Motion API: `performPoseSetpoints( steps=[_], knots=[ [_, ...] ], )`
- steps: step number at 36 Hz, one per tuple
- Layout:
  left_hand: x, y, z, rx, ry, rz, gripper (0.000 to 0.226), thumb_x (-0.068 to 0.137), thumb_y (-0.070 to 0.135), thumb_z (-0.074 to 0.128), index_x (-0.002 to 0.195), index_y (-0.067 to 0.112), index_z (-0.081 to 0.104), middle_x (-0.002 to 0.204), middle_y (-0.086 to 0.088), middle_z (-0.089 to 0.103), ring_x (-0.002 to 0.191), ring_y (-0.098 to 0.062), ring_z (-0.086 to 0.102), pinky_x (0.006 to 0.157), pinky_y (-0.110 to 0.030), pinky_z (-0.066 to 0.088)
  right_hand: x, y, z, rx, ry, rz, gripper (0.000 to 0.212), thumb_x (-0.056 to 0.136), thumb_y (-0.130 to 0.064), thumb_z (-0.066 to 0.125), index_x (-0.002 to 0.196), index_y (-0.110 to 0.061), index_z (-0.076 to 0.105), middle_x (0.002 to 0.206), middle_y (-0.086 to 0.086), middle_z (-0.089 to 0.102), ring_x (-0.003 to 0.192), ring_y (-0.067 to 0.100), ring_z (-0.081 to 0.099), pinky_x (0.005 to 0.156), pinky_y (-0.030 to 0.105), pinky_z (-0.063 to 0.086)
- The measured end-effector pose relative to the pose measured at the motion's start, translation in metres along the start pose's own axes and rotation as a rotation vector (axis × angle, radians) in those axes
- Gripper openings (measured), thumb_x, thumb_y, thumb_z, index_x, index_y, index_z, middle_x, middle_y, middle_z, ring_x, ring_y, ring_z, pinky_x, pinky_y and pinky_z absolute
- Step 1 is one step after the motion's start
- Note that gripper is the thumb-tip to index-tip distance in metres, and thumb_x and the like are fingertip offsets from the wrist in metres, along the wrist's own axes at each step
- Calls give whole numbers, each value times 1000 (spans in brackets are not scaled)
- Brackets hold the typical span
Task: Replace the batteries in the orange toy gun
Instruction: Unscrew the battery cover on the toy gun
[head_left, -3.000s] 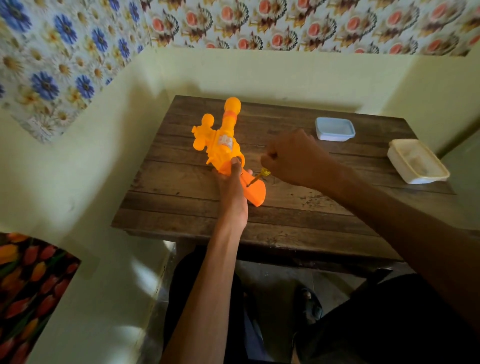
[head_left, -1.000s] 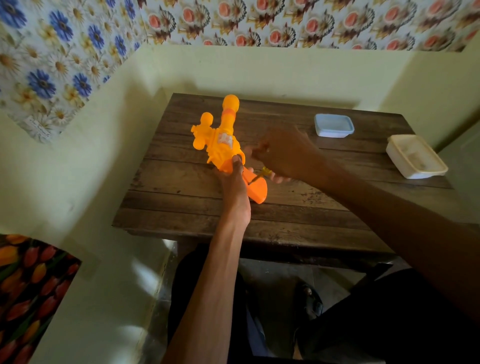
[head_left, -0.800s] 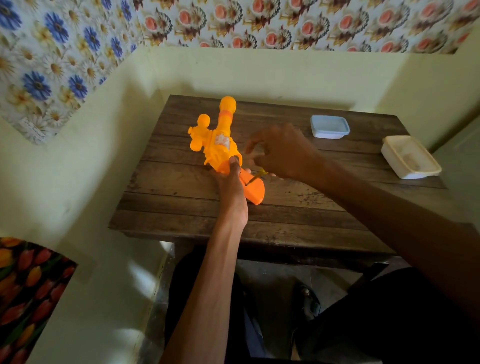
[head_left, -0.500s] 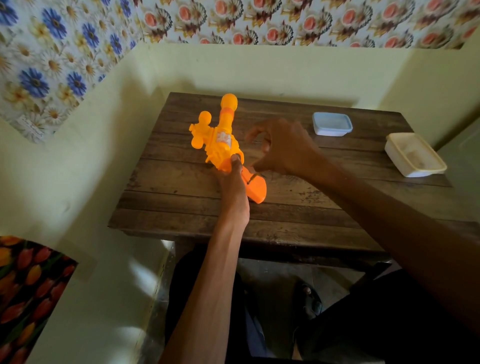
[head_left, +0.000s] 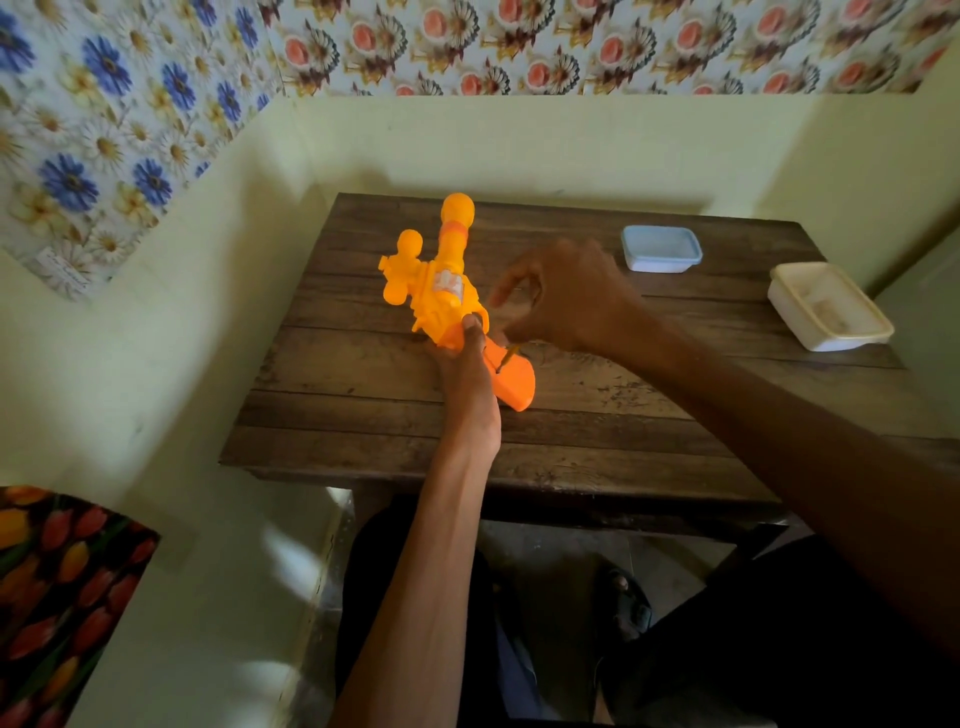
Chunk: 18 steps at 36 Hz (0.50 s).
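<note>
Your right hand (head_left: 563, 296) has regripped the small screwdriver (head_left: 506, 358) with fingers now spread, while your left hand (head_left: 467, 379) stays clamped on the orange toy gun (head_left: 447, 291); its handle screw seems still unfinished.

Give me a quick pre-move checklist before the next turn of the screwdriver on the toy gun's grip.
1. Orange toy gun steadied on the table by left hand: ok.
2. Screwdriver tip on the grip: ok.
3. Right hand firmly on the screwdriver: cannot tell; fingers look spread and blurred.
4. Tip seated in a screw head: cannot tell.
5. Blue-lidded container and white container clear of the work: ok.
6. New batteries in view: not ok.
</note>
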<state>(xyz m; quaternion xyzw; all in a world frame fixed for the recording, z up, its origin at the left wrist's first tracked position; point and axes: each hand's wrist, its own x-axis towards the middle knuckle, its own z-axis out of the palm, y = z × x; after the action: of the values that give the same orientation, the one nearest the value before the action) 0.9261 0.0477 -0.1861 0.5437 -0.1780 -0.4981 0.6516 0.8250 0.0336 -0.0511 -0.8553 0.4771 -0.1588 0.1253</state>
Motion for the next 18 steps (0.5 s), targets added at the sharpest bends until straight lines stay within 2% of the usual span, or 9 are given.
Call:
performPoseSetpoints(
  steps=[2,4,6,9,10,12,14,16,18],
  knots=[
    [-1,1,0,-4,4,-1,49,96,45,53,140,28,42,130,-1,60,114,-20,60,96,-46,48,-1,-1,-2,19,-24,-1,27,65,-28,83,91,-29,76,70,-11,60,75,12,59,70,31,50],
    [1,1,0,-13,11,1,47,96,43,53,139,25,44,127,-2,61,112,-20,61,92,-44,50,-2,0,-3,34,-40,19,22,69,-32,81,90,-26,77,75,-9,65,79,13,63,69,30,50],
    [1,2,1,-6,4,-1,44,98,43,50,136,21,46,119,-2,64,101,-17,64,81,-38,51,-3,-1,-4,47,-72,47,21,79,-39,73,83,-18,74,70,-3,69,67,10,67,69,32,55],
    [1,3,2,1,21,-23,37,100,41,46,132,21,48,103,2,63,87,-11,63,66,-30,46,-1,-1,-2,4,-74,83,35,92,-35,55,63,-16,61,52,2,63,48,7,61,69,35,57],
    [1,2,2,1,19,-28,37,100,40,47,132,22,48,104,3,63,87,-11,63,66,-29,46,0,-1,-1,-21,-63,71,35,92,-34,56,62,-16,62,52,1,62,51,10,61,71,36,57],
    [0,3,1,7,19,-21,40,99,41,49,134,23,46,114,-1,64,91,-13,64,69,-31,48,1,-3,0,-27,-56,31,22,84,-31,65,72,-15,73,59,-3,63,62,10,62,73,34,55],
    [-1,3,1,1,13,-20,39,98,40,51,133,23,47,119,-3,64,98,-15,64,78,-35,51,1,-4,-4,-1,-94,-19,11,74,-28,76,83,-21,77,64,-14,60,64,4,56,68,27,49],
    [-3,5,2,-9,20,-11,26,100,34,51,124,25,50,107,2,64,90,-11,63,76,-31,51,0,-3,-4,11,-133,-54,18,68,-22,81,84,-26,78,64,-22,56,64,0,54,70,25,48],
    [-3,5,2,-15,27,-15,28,100,32,50,127,23,49,105,3,62,87,-10,61,72,-28,49,0,-3,-4,30,-147,-43,16,67,-21,80,83,-25,78,63,-21,57,67,2,56,74,29,51]
  ],
)
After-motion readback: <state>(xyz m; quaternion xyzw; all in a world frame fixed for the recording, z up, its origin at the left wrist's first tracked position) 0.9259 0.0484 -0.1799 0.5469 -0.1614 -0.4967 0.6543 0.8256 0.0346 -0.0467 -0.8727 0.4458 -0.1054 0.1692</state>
